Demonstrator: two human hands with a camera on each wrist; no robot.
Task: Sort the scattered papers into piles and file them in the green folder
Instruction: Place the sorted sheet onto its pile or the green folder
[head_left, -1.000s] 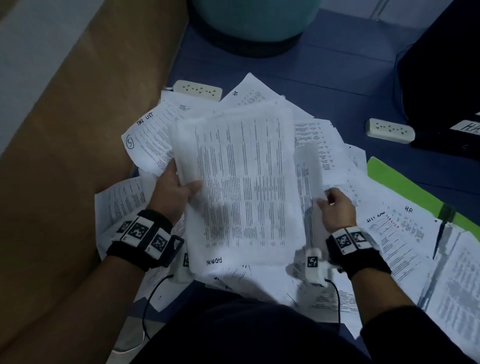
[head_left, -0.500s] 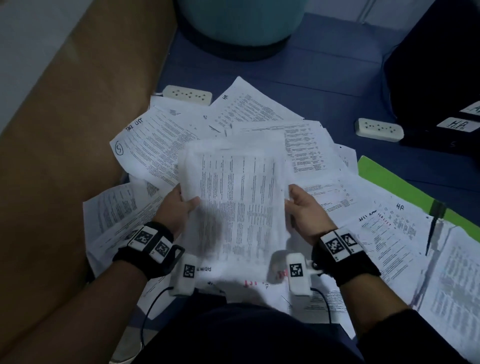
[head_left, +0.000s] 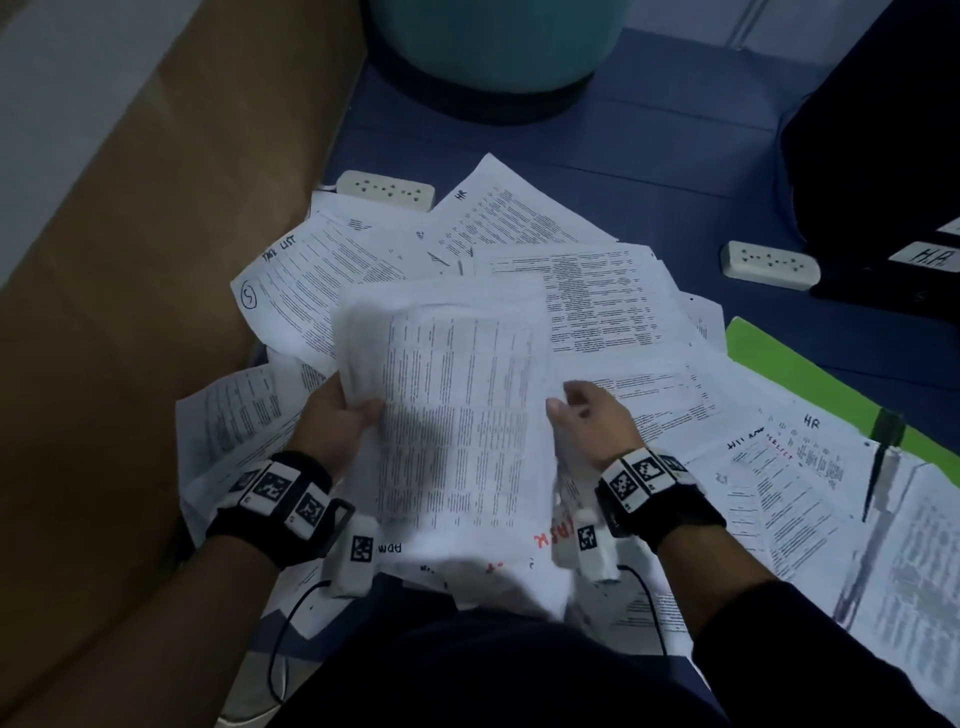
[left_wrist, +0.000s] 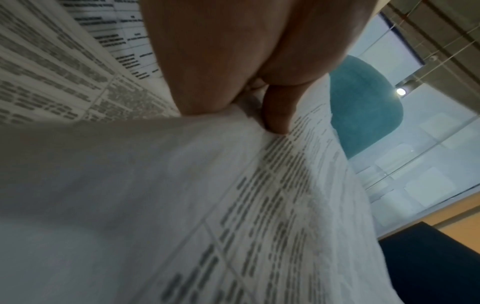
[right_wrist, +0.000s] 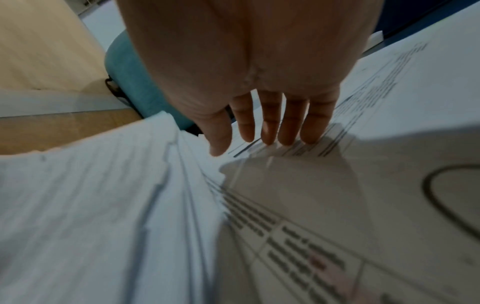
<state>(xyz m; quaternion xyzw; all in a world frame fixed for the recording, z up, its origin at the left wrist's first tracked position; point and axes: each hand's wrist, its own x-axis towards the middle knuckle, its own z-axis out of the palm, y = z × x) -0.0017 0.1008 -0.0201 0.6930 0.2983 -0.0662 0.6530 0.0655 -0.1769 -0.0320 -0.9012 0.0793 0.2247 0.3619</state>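
Left hand (head_left: 340, 415): grips the left edge of a raised stack of white printed sheets (head_left: 457, 426), thumb on top.
Right hand (head_left: 589, 421): fingers straight and relaxed, holding nothing, just right of the stack.
Scattered white papers (head_left: 597, 291): spread over the blue floor (head_left: 649, 150).
Flat green folder (head_left: 779, 364): at right, partly under papers.

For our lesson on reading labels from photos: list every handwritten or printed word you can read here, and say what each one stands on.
"TASK LIST" and a circled "5": sheet at far left.
"HR": sheet near the white power strip.
"HR": sheet by the green folder.
"H.R": white label on the black case.
"ADM", cut off: bottom edge of the held stack, gripped by the left hand.
Red letters below it: blurred.
Printed tables: too small to read.
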